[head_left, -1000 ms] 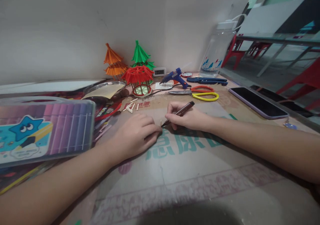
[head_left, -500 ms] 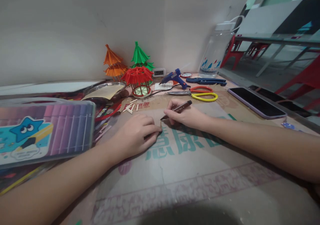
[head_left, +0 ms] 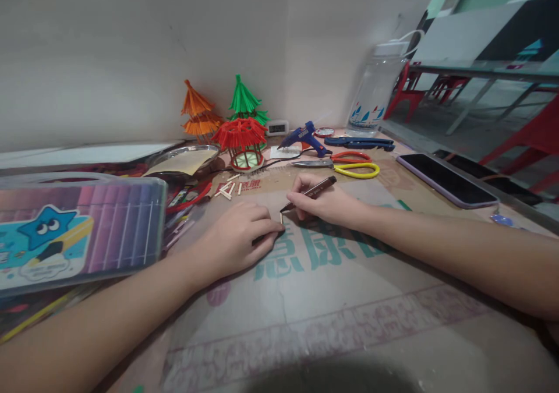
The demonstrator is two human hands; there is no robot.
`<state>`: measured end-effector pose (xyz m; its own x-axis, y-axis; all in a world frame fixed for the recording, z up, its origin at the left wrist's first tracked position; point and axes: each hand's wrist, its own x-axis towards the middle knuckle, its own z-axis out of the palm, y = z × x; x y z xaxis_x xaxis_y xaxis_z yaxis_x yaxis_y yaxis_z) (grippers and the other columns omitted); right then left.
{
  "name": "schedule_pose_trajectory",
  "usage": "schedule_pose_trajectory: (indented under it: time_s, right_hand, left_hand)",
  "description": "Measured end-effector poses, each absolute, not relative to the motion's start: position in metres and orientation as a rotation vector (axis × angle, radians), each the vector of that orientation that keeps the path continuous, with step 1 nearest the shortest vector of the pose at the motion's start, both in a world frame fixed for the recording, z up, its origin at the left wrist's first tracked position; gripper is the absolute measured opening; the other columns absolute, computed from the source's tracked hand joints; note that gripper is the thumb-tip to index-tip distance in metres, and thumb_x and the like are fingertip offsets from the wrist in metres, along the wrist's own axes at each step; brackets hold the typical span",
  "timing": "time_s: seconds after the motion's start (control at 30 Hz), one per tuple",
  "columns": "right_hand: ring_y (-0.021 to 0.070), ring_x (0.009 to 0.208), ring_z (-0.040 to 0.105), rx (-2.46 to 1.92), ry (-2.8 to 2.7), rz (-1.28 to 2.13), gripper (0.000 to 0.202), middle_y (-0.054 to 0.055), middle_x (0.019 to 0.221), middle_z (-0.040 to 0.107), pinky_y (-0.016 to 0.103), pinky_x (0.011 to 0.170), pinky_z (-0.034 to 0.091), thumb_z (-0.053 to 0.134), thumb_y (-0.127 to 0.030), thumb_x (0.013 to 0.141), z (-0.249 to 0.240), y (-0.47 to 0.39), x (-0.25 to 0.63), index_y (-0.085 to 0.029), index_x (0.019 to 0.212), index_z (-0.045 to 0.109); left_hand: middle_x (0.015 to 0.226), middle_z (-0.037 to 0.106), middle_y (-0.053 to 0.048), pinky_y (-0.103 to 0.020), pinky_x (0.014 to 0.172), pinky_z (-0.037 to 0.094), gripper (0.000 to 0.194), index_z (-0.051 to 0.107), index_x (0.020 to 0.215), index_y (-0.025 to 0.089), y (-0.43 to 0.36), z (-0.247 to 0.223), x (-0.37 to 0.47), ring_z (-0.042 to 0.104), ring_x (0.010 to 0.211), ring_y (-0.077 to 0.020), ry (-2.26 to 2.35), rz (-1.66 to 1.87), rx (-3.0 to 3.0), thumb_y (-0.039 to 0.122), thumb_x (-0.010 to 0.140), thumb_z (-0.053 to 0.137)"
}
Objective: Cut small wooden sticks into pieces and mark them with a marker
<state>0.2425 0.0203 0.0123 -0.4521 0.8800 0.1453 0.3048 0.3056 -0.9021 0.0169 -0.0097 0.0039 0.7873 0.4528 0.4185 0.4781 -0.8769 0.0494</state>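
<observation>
My right hand (head_left: 314, 198) grips a dark brown marker pen (head_left: 322, 187), its tip down at the far end of a short wooden stick (head_left: 282, 218). With closed fingers, my left hand (head_left: 244, 233) lies on the cardboard, and its fingertips hold the near end of that stick against the surface. Several similar pale sticks (head_left: 226, 190) lie loose beyond my left hand. Behind them stands a small model with a red paper roof (head_left: 241, 134), brown posts and a pale green base.
An orange-roofed model (head_left: 198, 113) and a green-roofed one (head_left: 244, 97) stand by the wall. A marker case (head_left: 126, 224) lies left. Further right are scissors (head_left: 356, 169), a blue glue gun (head_left: 305, 137), a blue tool (head_left: 362, 142), a phone (head_left: 449, 179) and a water bottle (head_left: 375, 90).
Both hands stay almost in place, with the marker tip still at the stick. The stick looks paler now than before. The view has shifted very slightly.
</observation>
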Motion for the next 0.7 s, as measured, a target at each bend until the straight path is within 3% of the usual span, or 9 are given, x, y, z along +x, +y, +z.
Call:
schedule_pose_trajectory:
  time_s: [0.7]
  right_hand:
    - [0.0102, 0.049, 0.054, -1.069, -1.95, 1.129, 0.021, -0.005, 0.054, 0.06, 0.023, 0.05, 0.038, 0.06, -0.035, 0.089, 0.0136, 0.0186, 0.2443, -0.021, 0.077, 0.048]
  left_hand:
    - [0.083, 0.065, -0.005, -0.033, 0.072, 0.044, 0.022, 0.072, 0.105, 0.019, -0.0094, 0.0007, 0.0158, 0.059, 0.079, -0.0191, -0.754, -0.678, -2.934, 0.021, 0.097, 0.052]
